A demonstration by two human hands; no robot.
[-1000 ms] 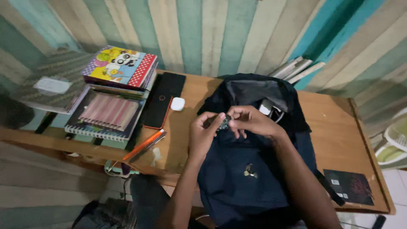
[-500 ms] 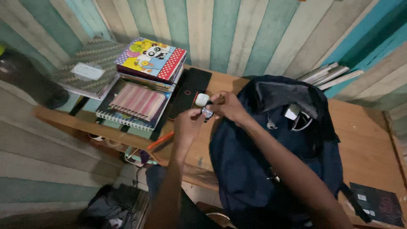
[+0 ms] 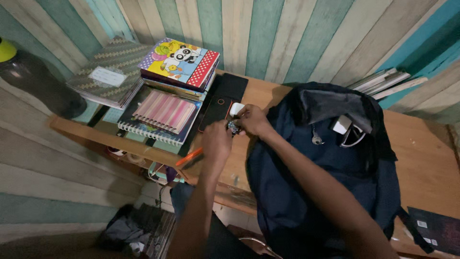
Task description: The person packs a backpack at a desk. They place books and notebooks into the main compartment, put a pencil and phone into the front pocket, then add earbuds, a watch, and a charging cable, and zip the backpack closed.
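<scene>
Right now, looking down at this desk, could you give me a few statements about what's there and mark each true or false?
1. Both hands meet over a small object near the white case. True.
2. The backpack is bright red. False: it is dark navy.
3. A panda-cover book tops the stack of notebooks. True.
4. The left hand rests on the striped spiral notebook. False: it is beside the right hand, off the notebook.
5. An orange pen lies at the desk's front edge. True.

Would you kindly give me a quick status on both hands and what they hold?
Left hand and right hand together pinch a small dark object. Object over wooden desk, beside navy backpack. White case close behind.
</scene>
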